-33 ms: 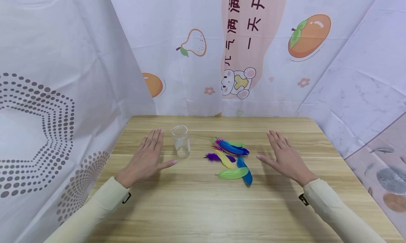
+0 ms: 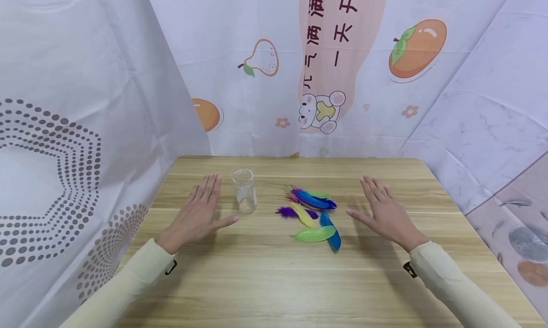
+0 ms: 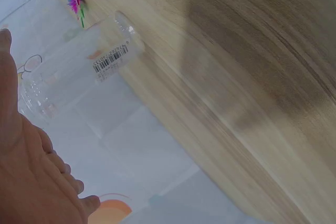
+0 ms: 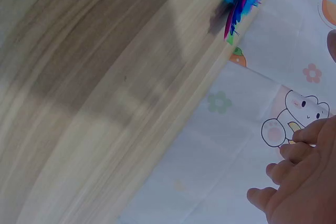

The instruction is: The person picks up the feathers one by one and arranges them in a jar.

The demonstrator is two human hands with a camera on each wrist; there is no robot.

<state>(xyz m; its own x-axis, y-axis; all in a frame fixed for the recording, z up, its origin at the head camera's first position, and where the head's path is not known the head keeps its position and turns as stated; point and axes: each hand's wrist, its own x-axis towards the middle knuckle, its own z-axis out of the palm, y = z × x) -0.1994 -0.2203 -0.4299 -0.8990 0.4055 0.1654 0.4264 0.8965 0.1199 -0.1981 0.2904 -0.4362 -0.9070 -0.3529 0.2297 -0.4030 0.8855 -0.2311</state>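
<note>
Barcode (image 3: 110, 59) on the clear jar (image 2: 246, 195) shows up in our left wrist view, while our head view only gets a pale smudge. Feathers (image 2: 307, 219) lie right of the jar. Our left hand (image 2: 197, 216) is just left of it, our right hand (image 2: 387, 217) farther right; both have straight fingers, thumbs spread, gripping nothing.

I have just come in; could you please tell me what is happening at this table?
A person holds both hands out over the wooden table, fingers straight, gripping nothing. The left hand is beside a clear jar, which stands upright with a barcode label on its side. Colourful feathers, some overlapping, lie between the jar and the right hand. No feather is in the jar.
</note>
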